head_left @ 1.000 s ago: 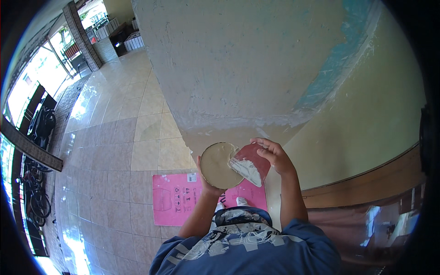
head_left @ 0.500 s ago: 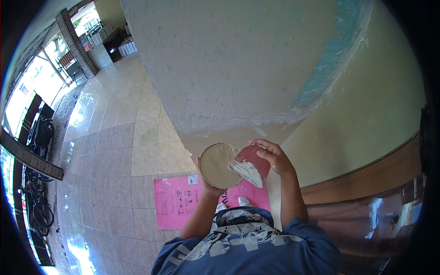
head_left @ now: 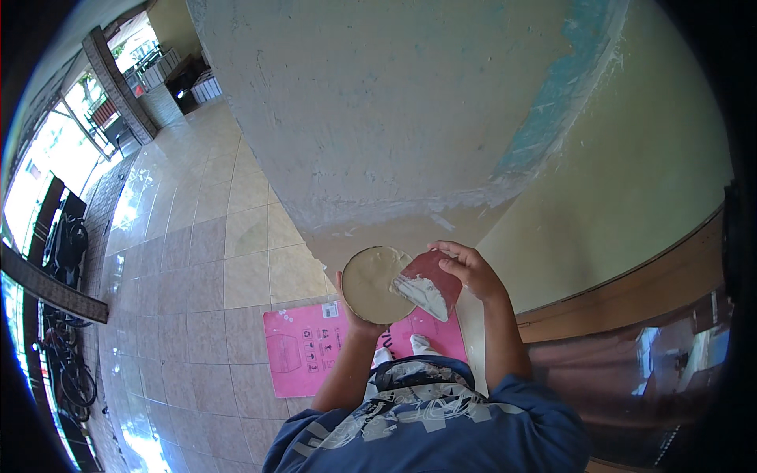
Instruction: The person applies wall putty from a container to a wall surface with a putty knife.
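Right hand [head_left: 477, 274]: fingers pinch a red spreader [head_left: 435, 266], its edge overlapping a putty-filled pan [head_left: 352, 258]. Left hand [head_left: 361, 322]: fingers cup the pan. Tiled floor [head_left: 205, 276] extends leftward.

I have the left forearm [head_left: 347, 369] slanting far and rightward, the right forearm [head_left: 505, 339] reaching far, leaning slightly left. My left hand [head_left: 364, 323] is cupped, partly hidden; my right hand [head_left: 471, 270] angles leftward, thumb [head_left: 453, 266] and fingers [head_left: 451, 247] pinching.
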The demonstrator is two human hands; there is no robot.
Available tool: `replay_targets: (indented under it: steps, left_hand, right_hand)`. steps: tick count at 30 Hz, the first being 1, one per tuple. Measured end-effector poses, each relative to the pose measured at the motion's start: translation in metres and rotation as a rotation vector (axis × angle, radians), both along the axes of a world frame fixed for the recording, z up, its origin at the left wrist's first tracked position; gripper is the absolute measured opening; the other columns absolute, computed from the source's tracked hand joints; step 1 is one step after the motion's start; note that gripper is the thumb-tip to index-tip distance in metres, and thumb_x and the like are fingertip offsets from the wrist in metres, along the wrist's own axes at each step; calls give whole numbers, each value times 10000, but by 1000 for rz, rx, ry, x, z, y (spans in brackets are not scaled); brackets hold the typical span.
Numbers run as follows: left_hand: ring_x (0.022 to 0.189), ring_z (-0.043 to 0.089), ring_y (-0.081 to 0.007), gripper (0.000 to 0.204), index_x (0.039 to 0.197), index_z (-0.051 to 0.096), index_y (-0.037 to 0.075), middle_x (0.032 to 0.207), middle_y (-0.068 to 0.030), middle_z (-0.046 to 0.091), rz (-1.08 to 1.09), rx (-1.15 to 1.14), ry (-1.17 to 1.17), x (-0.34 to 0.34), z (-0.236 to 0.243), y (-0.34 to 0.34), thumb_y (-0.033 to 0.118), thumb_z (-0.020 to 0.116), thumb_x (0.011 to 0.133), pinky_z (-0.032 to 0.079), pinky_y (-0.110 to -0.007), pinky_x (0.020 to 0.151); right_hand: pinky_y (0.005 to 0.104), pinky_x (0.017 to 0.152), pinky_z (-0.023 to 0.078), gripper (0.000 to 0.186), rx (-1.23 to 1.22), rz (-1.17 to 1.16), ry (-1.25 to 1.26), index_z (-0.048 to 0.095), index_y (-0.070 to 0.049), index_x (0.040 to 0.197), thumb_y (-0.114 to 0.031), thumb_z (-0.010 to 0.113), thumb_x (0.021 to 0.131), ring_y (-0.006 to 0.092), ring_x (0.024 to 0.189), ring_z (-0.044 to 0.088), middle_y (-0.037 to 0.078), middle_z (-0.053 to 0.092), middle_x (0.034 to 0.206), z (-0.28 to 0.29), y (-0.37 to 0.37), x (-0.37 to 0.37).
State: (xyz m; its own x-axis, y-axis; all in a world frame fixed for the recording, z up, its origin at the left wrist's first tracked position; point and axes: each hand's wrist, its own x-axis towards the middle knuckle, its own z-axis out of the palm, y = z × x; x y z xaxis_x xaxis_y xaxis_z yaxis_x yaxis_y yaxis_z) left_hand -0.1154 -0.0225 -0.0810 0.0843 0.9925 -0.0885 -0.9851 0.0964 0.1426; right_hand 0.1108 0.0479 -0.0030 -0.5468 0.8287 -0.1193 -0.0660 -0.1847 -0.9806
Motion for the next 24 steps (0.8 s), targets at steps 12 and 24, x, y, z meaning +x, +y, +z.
replay_targets:
  steps: [12, 24]
  left_hand:
    - [1262, 502, -329, 706, 1420, 475, 150, 1420, -99, 510, -33, 15, -22, 2, 6, 0, 654, 436, 927, 413, -551, 1055]
    - [1262, 508, -344, 781, 1429, 471, 157, 1426, -105, 506, -64, -34, -47, 3, 6, 3, 726, 375, 903, 417, -557, 1044]
  right_hand:
    - [206, 950, 385, 436, 64, -120, 59, 541, 6, 1372, -110, 570, 953, 56, 985, 561, 31, 635, 1186, 15, -7, 10]
    - [263, 1002, 408, 544, 212, 64, -343, 428, 22, 1452, -243, 588, 1004, 114, 1108, 560, 139, 526, 1422, 57, -20, 30]
